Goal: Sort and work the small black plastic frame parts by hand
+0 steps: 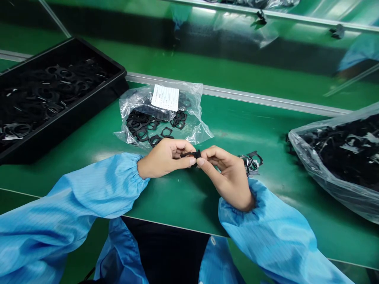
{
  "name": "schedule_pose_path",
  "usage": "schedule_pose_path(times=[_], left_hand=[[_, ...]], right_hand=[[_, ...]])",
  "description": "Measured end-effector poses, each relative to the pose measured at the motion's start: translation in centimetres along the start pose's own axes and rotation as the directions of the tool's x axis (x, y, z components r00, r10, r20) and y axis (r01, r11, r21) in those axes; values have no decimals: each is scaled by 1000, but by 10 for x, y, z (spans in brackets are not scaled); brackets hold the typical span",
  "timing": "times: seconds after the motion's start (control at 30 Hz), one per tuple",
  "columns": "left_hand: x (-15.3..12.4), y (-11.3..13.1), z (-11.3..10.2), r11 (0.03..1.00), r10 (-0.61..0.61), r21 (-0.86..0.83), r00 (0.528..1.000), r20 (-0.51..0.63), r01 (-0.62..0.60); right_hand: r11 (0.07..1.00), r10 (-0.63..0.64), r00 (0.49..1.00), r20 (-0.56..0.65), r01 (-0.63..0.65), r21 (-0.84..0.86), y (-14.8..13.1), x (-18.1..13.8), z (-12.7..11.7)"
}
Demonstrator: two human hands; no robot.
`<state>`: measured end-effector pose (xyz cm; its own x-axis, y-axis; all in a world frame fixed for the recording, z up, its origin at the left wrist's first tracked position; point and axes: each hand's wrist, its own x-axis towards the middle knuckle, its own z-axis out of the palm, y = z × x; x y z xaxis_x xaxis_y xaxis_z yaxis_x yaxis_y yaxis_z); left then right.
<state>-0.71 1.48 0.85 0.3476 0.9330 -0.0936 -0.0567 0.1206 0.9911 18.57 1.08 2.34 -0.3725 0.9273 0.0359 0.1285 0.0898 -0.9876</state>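
Observation:
Between my two hands is a small black plastic part [194,154], held above the green table. My left hand [166,158] pinches it from the left with thumb and fingers. From the other side my right hand [226,172] grips its right end, thumb and fingertips closed on it. The fingers cover much of the part, so its full shape is hidden. Just behind my left hand lies a clear plastic bag [194,128] with black ring-shaped parts in it and a white printed label [165,97] on top. A few loose black ring-shaped parts [252,163] lie beside my right hand.
A black bin [97,96] full of black parts stands at the left. On the right, a large clear bag [319,173] bulges with more black parts. A metal rail [245,98] runs along the table's back edge, below a reflective green panel [237,75].

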Motion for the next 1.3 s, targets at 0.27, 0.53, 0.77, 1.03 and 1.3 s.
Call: schedule_pose_path(times=[0.27,0.53,0.77,1.03,1.3], left_hand=[[2,5,-6,998,-61,-7,993,99,62],[2,8,-4,991,-127,-37,992,27,128],[3,6,-3,992,-112,51,992,-55,115],[2,8,-2,989,-124,70,991,-40,126],[2,8,-4,990,-128,65,992,14,126]], right_hand=[[1000,-6,998,55,6,0,0,0,-1],[998,-27,999,20,28,-47,3,-1,-2],[998,-33,999,-21,32,-58,6,2,-4],[995,-32,999,-12,31,-99,5,2,-4],[995,-26,999,-26,23,-93,2,2,-3]])
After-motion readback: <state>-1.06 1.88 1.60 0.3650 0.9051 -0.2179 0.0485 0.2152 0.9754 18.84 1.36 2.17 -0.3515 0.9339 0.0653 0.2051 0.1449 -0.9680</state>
